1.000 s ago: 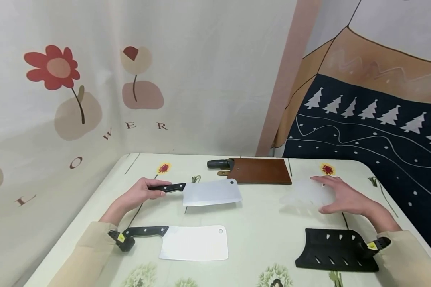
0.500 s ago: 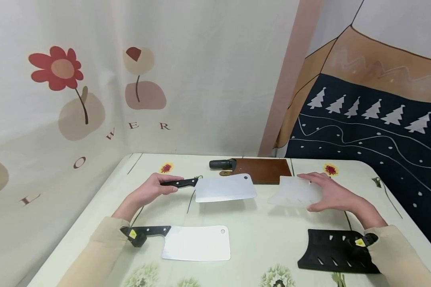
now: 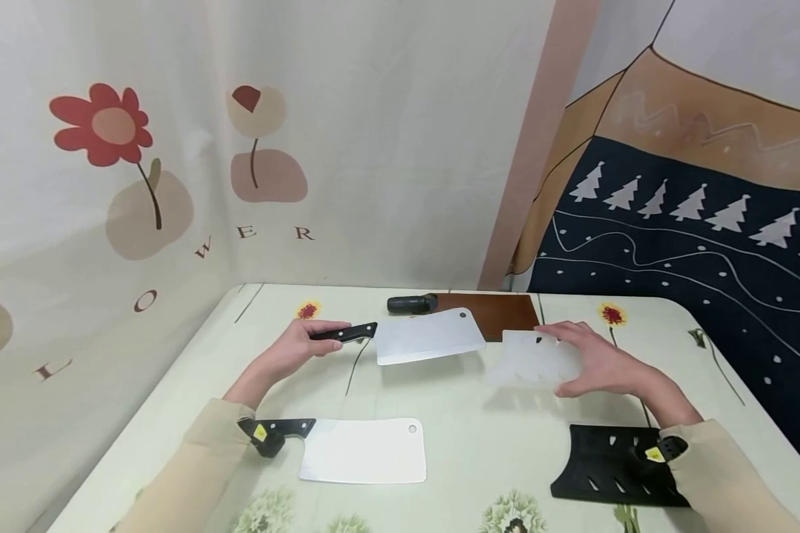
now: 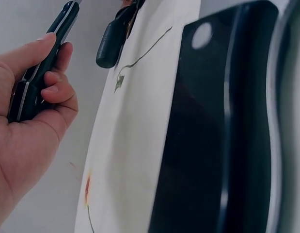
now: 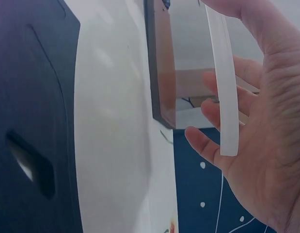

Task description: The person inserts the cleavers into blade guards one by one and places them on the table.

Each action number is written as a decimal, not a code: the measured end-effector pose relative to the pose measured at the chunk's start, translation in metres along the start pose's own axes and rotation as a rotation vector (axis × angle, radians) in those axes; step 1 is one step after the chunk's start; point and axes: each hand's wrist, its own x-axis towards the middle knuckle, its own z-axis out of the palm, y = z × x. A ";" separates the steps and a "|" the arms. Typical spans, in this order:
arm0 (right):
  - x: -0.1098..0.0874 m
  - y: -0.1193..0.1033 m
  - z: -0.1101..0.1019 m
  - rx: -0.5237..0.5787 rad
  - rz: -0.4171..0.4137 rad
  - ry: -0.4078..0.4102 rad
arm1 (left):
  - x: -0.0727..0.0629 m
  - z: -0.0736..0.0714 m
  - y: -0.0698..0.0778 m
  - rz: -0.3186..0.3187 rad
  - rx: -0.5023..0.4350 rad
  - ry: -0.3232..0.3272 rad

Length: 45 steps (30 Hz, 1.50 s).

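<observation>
My left hand [image 3: 287,357] grips the black riveted handle of a cleaver [image 3: 430,337], whose pale blade is raised above the table and points right. In the left wrist view, fingers and thumb curl round that handle [image 4: 47,68]. Facing the blade's tip, my right hand [image 3: 603,364] holds a translucent white blade sheath [image 3: 532,360] between thumb and fingers. The right wrist view shows the sheath's narrow edge [image 5: 226,87] against the hand. Sheath and cleaver are close together but apart. Nearer me, a second cleaver [image 3: 363,451] with a white blade lies flat below the left hand.
At the right front lies a black slotted blade sheath [image 3: 607,466], partly behind my right wrist. Toward the back is a brown sheath [image 3: 507,314] with a black handle [image 3: 410,304] at its left end. Curtains hang behind the flower-printed table [image 3: 467,422].
My left hand has carried the cleaver right and slightly up. My right hand has brought the white sheath left toward it, narrowing the gap. The things lying on the table have stayed put.
</observation>
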 end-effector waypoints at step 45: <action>0.014 -0.013 0.011 -0.021 0.009 -0.001 | 0.000 0.012 -0.005 -0.027 -0.059 0.042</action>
